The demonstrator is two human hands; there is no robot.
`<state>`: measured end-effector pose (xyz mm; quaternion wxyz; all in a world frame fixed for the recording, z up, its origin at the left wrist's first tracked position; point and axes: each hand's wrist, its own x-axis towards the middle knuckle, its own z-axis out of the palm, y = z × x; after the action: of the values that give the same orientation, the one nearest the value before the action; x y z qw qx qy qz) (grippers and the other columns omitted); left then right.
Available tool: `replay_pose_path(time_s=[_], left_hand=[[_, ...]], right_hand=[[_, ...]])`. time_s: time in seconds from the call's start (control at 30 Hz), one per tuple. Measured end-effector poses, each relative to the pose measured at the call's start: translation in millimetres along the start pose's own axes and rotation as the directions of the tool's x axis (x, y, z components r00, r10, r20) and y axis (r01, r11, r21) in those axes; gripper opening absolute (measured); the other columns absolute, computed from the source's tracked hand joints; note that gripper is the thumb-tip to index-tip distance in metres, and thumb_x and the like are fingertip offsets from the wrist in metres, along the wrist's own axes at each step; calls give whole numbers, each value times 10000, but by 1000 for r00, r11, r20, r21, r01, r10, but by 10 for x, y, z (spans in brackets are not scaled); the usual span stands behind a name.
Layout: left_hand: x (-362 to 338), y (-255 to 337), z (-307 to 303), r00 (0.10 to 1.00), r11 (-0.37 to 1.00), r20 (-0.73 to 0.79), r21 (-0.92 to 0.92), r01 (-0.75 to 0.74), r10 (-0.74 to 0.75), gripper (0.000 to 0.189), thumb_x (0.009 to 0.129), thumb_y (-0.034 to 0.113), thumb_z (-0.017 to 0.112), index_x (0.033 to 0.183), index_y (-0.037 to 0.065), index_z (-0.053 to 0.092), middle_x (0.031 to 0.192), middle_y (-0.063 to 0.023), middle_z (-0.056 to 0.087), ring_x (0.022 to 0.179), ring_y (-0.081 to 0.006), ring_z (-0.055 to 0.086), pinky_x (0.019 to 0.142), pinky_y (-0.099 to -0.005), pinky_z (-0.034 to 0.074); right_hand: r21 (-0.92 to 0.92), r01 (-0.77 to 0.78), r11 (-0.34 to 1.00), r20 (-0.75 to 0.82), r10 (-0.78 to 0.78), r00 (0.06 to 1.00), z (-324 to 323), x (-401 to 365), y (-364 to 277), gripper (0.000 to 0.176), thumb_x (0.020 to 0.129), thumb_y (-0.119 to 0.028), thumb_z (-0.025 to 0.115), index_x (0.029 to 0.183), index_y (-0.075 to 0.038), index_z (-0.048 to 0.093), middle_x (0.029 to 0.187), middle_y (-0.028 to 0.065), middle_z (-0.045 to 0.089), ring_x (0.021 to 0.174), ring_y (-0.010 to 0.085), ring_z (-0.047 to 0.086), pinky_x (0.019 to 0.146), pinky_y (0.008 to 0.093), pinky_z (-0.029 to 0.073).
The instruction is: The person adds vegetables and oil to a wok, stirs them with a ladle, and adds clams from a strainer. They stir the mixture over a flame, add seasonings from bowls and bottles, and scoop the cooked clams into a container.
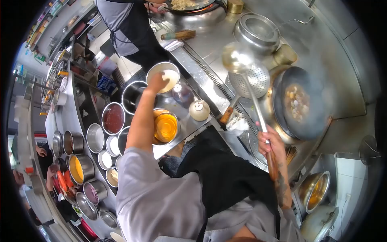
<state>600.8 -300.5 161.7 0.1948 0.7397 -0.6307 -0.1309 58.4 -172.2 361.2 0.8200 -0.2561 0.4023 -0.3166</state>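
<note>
The big, dark, round metal wok with bits of food in it sits just past my right fingers. My right hand is closed tight round the handle of the long shiny steel ladle. The ladle's cup is far out beyond my fingertips, over a round steel strainer full of holes. My left hand reaches to the round steel bowl of white stuff. The fingers bend down into it, but I cannot tell if they hold anything. A small tub of orange sauce sits behind those fingers, by my arm.
</note>
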Motion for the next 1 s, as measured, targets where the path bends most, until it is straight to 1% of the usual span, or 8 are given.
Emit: replay_pose_path(time_s=[0.07,0.17,0.27,0.33,0.57,0.63,0.87,1.0], left_hand=[[-115,-24,152,990,982,135,186,15,-41,614,735,401,725,1196,20,588,1142,-230,612,1107,-376,567,949,-418,464],[-146,41,226,984,962,143,267,65,-106,713,685,455,743,1227,30,560,1156,-267,582,1128,-389,544,967,-427,456],[-105,64,249,988,953,148,304,5,-52,698,692,462,736,1216,36,561,1154,-291,561,1110,-402,548,965,-433,451],[-87,103,270,987,947,141,319,31,-80,693,692,460,733,1212,35,559,1173,-291,548,1110,-405,546,963,-434,448],[-56,123,263,975,942,191,333,46,-115,657,701,421,743,1192,26,555,1177,-280,530,1111,-423,535,962,-435,443],[-50,121,274,972,946,202,321,45,-115,641,705,400,747,1180,16,552,1177,-278,527,1115,-419,531,960,-429,445],[-15,168,315,972,945,208,325,33,-106,597,715,376,747,1102,-42,569,1123,-267,571,1101,-399,535,951,-424,456],[-5,187,320,971,942,214,333,30,-107,569,718,370,745,1074,-43,582,1106,-259,589,1098,-384,539,950,-424,457]], right_hand=[[-17,-66,998,23,66,998,196,151,0,393,906,-74,499,1295,-39,459,725,13,467,438,69,421,413,249,373],[-55,-171,984,12,172,985,426,343,-21,376,902,-62,504,1275,-39,465,716,15,475,449,69,435,420,247,377],[-86,-240,967,23,242,970,563,521,-12,351,897,-52,509,1246,-40,472,705,11,479,451,72,442,424,241,378],[-86,-287,954,4,288,958,668,622,-18,314,890,-40,509,1203,-40,490,699,6,477,451,76,445,420,242,377],[-236,-302,924,-9,309,951,878,810,10,289,868,-44,512,1156,-36,502,707,8,485,469,78,470,421,249,387],[-251,-316,915,-16,323,946,888,840,35,294,861,-46,512,1154,-35,506,709,5,486,477,77,476,425,248,389],[-272,-300,914,15,316,949,955,908,56,202,860,-51,503,1059,-26,521,730,13,497,489,80,483,433,250,394],[-253,-292,922,26,308,951,905,944,99,176,861,-55,505,1033,-20,523,740,23,507,489,87,490,433,258,397]])
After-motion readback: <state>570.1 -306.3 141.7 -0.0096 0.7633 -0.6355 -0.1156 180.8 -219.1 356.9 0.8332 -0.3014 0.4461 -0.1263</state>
